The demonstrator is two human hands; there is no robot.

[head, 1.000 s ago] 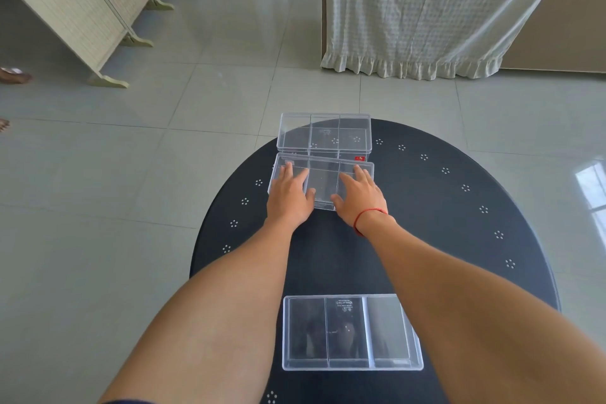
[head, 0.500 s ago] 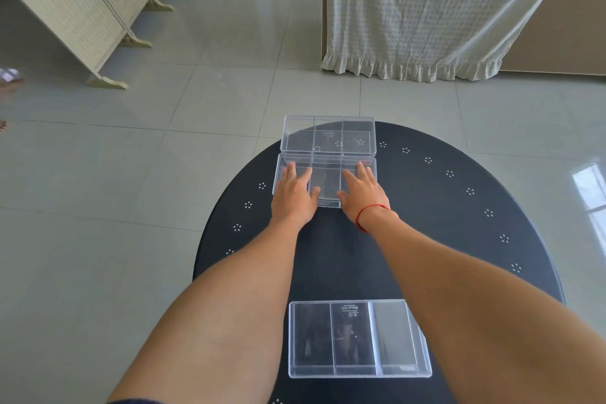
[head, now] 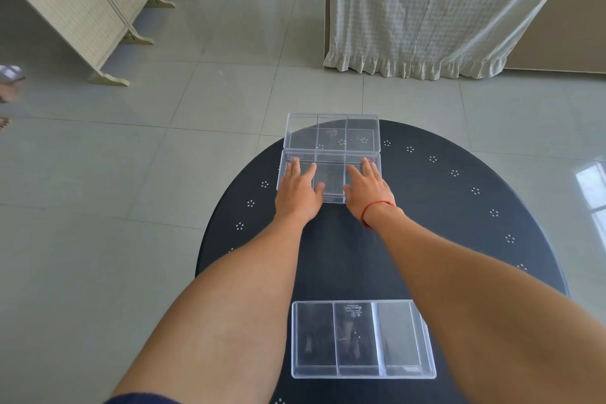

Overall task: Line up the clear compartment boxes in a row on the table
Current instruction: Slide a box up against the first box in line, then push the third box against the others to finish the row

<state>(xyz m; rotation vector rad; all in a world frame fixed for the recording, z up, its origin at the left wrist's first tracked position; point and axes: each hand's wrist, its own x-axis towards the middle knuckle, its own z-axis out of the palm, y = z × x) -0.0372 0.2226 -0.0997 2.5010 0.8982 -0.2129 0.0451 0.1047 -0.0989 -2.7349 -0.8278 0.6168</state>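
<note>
While both arms reach out: two flat hands rest on one see-through box.
Left hand: middle of the frame, fingers spread, lying flat on the left part of the middle box, not pinching anything.
Right hand: just right of the left hand, fingers spread, flat on the right part of that box; a red string is round the wrist.
Far box: above the middle box, touching it, at the table's top edge.
Near box: bottom of the frame, well apart from the others.
Table: round and black with little white dots.
</note>
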